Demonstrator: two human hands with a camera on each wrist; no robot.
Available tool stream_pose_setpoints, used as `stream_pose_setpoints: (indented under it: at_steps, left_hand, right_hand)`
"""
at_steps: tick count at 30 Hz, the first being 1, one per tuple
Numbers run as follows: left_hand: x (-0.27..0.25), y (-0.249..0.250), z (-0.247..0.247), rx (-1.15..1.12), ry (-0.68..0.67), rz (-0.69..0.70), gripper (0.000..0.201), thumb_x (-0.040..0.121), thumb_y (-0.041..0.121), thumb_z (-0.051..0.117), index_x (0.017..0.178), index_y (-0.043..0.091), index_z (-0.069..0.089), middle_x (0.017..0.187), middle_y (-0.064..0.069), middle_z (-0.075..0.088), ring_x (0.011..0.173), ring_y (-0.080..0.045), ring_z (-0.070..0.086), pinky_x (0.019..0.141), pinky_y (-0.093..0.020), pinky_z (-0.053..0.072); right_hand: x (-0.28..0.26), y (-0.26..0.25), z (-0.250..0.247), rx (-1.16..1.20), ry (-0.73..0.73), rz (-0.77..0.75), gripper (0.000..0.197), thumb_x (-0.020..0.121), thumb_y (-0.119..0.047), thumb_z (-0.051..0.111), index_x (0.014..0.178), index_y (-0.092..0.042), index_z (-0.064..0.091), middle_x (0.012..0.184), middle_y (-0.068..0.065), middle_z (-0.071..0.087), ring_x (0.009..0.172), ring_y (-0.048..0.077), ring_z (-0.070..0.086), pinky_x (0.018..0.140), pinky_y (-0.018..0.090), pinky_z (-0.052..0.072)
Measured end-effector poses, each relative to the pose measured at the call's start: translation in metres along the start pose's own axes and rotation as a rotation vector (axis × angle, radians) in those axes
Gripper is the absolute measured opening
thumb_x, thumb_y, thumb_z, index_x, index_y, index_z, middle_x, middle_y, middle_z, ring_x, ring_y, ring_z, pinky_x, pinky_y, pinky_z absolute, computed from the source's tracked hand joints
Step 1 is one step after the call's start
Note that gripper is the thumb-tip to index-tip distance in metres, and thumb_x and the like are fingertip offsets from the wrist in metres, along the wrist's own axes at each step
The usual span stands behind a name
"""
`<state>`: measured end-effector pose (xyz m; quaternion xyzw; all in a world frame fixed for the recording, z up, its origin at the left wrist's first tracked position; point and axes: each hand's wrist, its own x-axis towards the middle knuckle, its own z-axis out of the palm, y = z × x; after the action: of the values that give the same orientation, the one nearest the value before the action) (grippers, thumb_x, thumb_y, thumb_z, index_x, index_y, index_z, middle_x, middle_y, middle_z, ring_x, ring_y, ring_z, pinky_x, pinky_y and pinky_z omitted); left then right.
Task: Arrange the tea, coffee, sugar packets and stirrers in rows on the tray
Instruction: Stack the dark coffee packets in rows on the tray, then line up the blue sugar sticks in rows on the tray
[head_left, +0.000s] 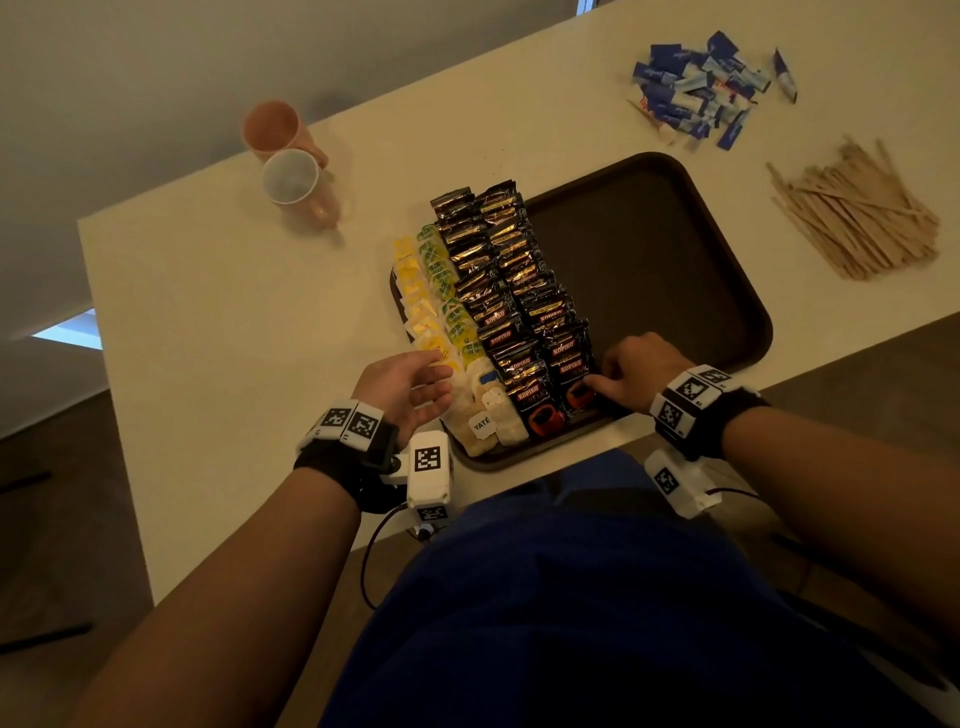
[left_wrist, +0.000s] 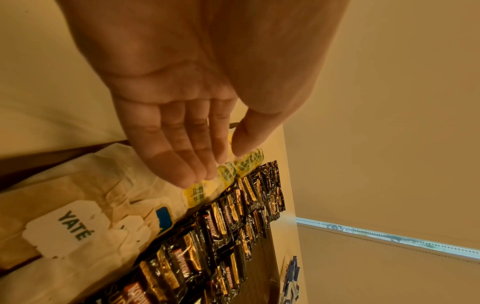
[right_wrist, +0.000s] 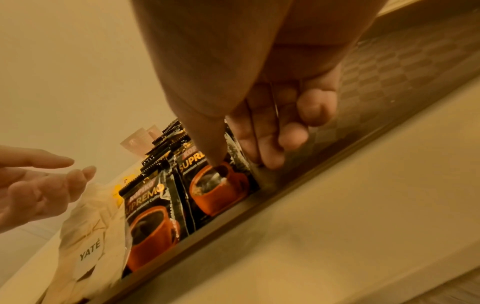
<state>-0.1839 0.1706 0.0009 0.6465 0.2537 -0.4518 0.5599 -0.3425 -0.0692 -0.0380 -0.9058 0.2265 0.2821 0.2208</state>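
Head view: right hand is pinching the nearest Kopiko coffee sachet, thumb on top, fingers curled at its edge, on the brown tray. Left hand is hovering w/ fingers apart beside tea bags. Best nudging gently, keeping the row's overlap even.

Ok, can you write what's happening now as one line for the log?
left hand: open beside tea packets | right hand: pinching front coffee sachet | sugar packets, stirrers: off tray
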Motion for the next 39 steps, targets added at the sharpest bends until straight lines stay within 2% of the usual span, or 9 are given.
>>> stream_pose_setpoints:
  at_steps: [5, 8, 10, 12, 15, 19, 26, 31, 39]
  left_hand:
    - [0.006, 0.002, 0.000, 0.006, 0.015, 0.005, 0.020, 0.090, 0.014, 0.069, 0.106, 0.003, 0.068, 0.081, -0.009, 0.069, 0.066, -0.018, 0.064, 0.056, -0.028, 0.057]
    - [0.014, 0.003, -0.005, 0.047, 0.097, 0.073, 0.017, 0.090, 0.013, 0.068, 0.104, 0.003, 0.067, 0.078, -0.010, 0.070, 0.064, -0.019, 0.065, 0.058, -0.029, 0.057]
    - [0.021, 0.002, -0.012, 0.097, 0.172, 0.119, 0.013, 0.091, 0.011, 0.067, 0.100, 0.002, 0.067, 0.079, -0.012, 0.068, 0.064, -0.021, 0.063, 0.060, -0.030, 0.056]
    - [0.024, 0.002, -0.017, 0.119, 0.208, 0.130, 0.007, 0.091, 0.009, 0.066, 0.094, 0.002, 0.066, 0.081, -0.014, 0.066, 0.063, -0.021, 0.060, 0.061, -0.030, 0.053]
    - [0.027, 0.006, -0.019, 0.108, 0.195, 0.136, 0.005, 0.091, 0.007, 0.065, 0.092, 0.002, 0.065, 0.081, -0.014, 0.065, 0.062, -0.020, 0.059, 0.060, -0.030, 0.052]
    - [0.027, 0.019, -0.007, 0.078, 0.121, 0.175, 0.010, 0.092, 0.012, 0.066, 0.098, 0.004, 0.068, 0.082, -0.011, 0.068, 0.065, -0.019, 0.063, 0.060, -0.029, 0.055]
    - [0.019, 0.051, 0.045, 0.051, -0.022, 0.219, 0.011, 0.094, 0.014, 0.065, 0.102, 0.008, 0.067, 0.081, -0.007, 0.069, 0.067, -0.018, 0.064, 0.062, -0.031, 0.057]
    - [0.018, 0.066, 0.112, 0.100, -0.087, 0.211, 0.010, 0.095, 0.016, 0.064, 0.102, 0.009, 0.067, 0.083, -0.007, 0.070, 0.068, -0.017, 0.066, 0.062, -0.031, 0.057]
    - [0.034, 0.080, 0.251, 0.218, -0.049, 0.205, 0.007, 0.096, 0.017, 0.062, 0.095, 0.012, 0.066, 0.079, -0.006, 0.069, 0.064, -0.016, 0.063, 0.058, -0.028, 0.055]
  right_hand:
    - [0.002, 0.005, -0.001, 0.043, 0.009, -0.011, 0.031, 0.093, -0.042, 0.057, 0.078, -0.017, 0.066, 0.068, 0.001, 0.063, 0.063, 0.015, 0.062, 0.056, 0.027, 0.051]
    - [0.002, 0.014, -0.004, 0.046, 0.117, -0.012, 0.019, 0.093, -0.030, 0.057, 0.102, -0.016, 0.066, 0.096, 0.002, 0.063, 0.086, 0.016, 0.060, 0.072, 0.026, 0.049]
    - [0.002, 0.024, -0.005, -0.030, 0.203, -0.056, 0.036, 0.091, -0.030, 0.060, 0.125, -0.019, 0.057, 0.123, 0.005, 0.054, 0.113, 0.022, 0.051, 0.090, 0.032, 0.046]
    - [0.003, 0.033, -0.008, -0.120, 0.165, -0.044, 0.064, 0.087, -0.037, 0.065, 0.144, -0.028, 0.037, 0.149, 0.007, 0.032, 0.136, 0.028, 0.031, 0.110, 0.043, 0.037]
    - [0.004, 0.040, -0.014, -0.206, 0.000, 0.012, 0.092, 0.082, -0.046, 0.069, 0.151, -0.043, 0.009, 0.161, 0.002, -0.002, 0.148, 0.032, 0.003, 0.118, 0.051, 0.019]
    - [0.003, 0.037, -0.019, -0.211, -0.046, 0.036, 0.086, 0.085, -0.048, 0.064, 0.151, -0.043, 0.010, 0.162, -0.001, -0.004, 0.148, 0.031, 0.003, 0.117, 0.052, 0.018]
    - [0.014, 0.035, -0.054, -0.106, 0.103, -0.012, 0.051, 0.090, -0.045, 0.058, 0.136, -0.028, 0.046, 0.140, 0.003, 0.042, 0.127, 0.023, 0.042, 0.105, 0.041, 0.041]
    - [0.034, 0.052, -0.092, 0.097, 0.208, -0.014, 0.033, 0.091, -0.038, 0.061, 0.118, -0.019, 0.063, 0.115, 0.003, 0.061, 0.103, 0.018, 0.058, 0.092, 0.033, 0.049]
    - [0.075, 0.131, -0.166, 0.365, 0.261, -0.066, 0.022, 0.091, -0.034, 0.063, 0.105, -0.020, 0.070, 0.100, -0.004, 0.067, 0.090, 0.011, 0.060, 0.079, 0.024, 0.047]
